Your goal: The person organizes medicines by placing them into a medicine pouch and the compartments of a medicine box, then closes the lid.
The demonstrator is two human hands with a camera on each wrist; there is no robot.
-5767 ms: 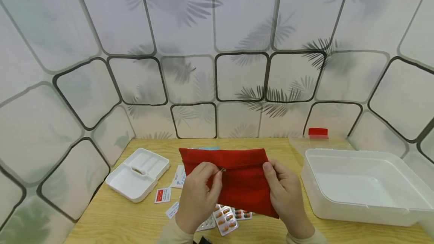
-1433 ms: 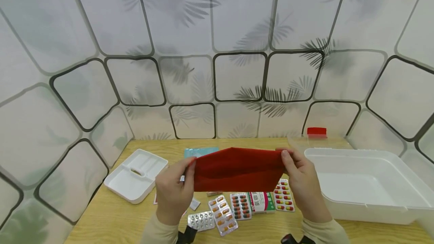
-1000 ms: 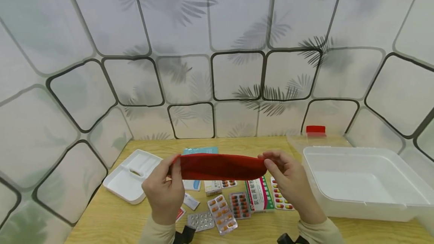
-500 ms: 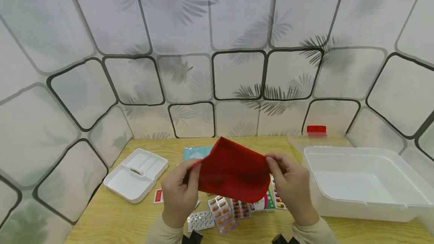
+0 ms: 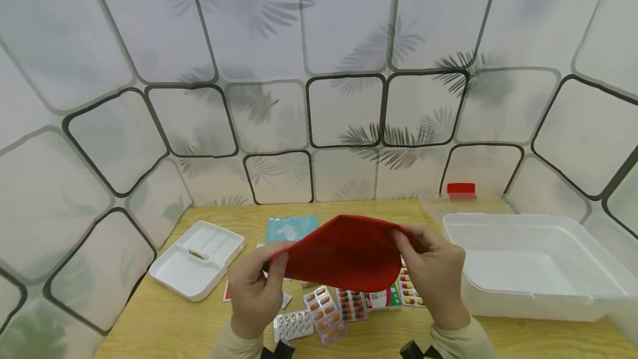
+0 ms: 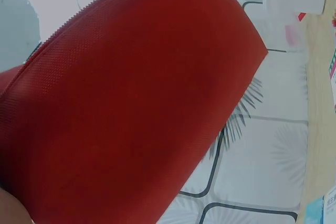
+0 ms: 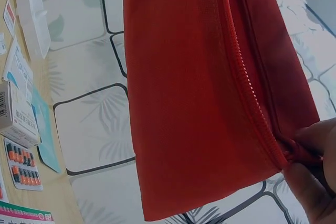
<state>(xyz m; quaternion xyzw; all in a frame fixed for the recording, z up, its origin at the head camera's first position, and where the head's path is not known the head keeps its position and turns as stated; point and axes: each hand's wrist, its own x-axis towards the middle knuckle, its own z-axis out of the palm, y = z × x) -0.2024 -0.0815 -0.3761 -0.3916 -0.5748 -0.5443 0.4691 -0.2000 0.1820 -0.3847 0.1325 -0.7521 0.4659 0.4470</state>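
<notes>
A red fabric zip pouch [image 5: 344,254] is held above the table between both hands. My left hand [image 5: 256,287] pinches its left end between thumb and fingers, and my right hand [image 5: 432,270] pinches the right end near the top. In the right wrist view the zipper [image 7: 247,80] runs along the pouch's edge and its two sides stand apart. The left wrist view shows a broad red side of the pouch [image 6: 136,93] and zipper teeth along one edge. What the pouch has inside cannot be seen.
Below the pouch lie capsule blister packs [image 5: 325,314], a silver tablet blister [image 5: 293,326] and a green-white medicine box [image 5: 384,299]. Behind is a light-blue packet [image 5: 291,228]. A white divided tray [image 5: 196,259] stands left, a large white bin [image 5: 538,303] right.
Earlier my left hand pinched the zipper pull near the pouch's middle; now it holds the left end. The pouch has tipped back and forth, and its zipped edge has parted.
</notes>
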